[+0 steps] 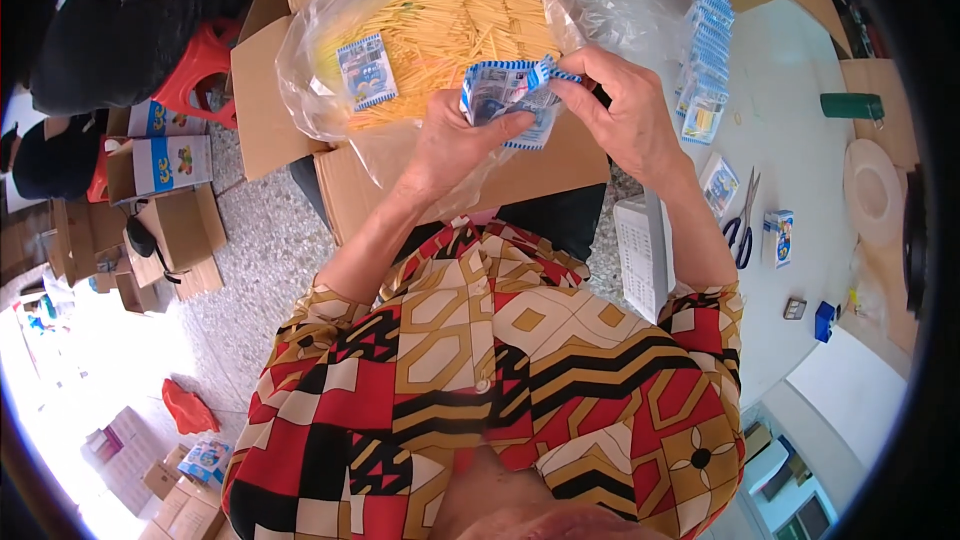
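My left hand [455, 142] grips a small blue-and-white packet [532, 128] with its thumb across the front. The packet's striped upper edge stands apart, so it looks open at the top. At that edge's right corner, my right hand [628, 118] pinches with thumb and forefinger; whether anything else is between those fingertips I cannot make out. Below and beyond both hands is a cardboard box [365, 185] lined with a clear plastic bag [300, 70]. Heaped inside it are many thin yellow sticks [455, 10]. Another blue-and-white packet [367, 71] lies flat on the heap's left side.
On the pale table [780, 70] at right stand a long row of packets [708, 50], scissors [742, 225], a small box [778, 238] and a green object [850, 106]. A red stool [200, 75] with a seated person [110, 40] is at far left, near open cartons [180, 225].
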Demonstrator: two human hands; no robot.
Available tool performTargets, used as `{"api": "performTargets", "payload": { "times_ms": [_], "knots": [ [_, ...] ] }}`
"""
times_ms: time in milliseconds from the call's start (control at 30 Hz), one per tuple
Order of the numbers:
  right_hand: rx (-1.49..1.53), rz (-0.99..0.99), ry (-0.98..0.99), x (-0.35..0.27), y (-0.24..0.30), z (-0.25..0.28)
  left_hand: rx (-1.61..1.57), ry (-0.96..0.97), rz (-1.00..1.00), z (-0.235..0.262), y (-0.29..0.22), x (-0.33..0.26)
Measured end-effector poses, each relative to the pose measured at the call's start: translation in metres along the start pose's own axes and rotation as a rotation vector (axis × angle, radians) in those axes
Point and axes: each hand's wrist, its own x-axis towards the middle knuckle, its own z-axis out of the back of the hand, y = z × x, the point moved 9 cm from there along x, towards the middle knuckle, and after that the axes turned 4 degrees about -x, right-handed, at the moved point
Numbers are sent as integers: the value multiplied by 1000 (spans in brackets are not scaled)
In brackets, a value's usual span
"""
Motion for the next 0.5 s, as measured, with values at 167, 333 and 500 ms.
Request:
{"api": "performTargets", "payload": {
  "times_ms": [167, 333, 500],
  "knots": [
    [120, -23, -10, 3, 13, 2, -9, -90, -12, 19, 2, -3],
    [118, 80, -99, 1, 29, 9, -49, -143, 13, 29, 8, -6],
    [-59, 227, -97, 0, 49, 5, -15, -107, 18, 29, 10, -9]
  ]
}}
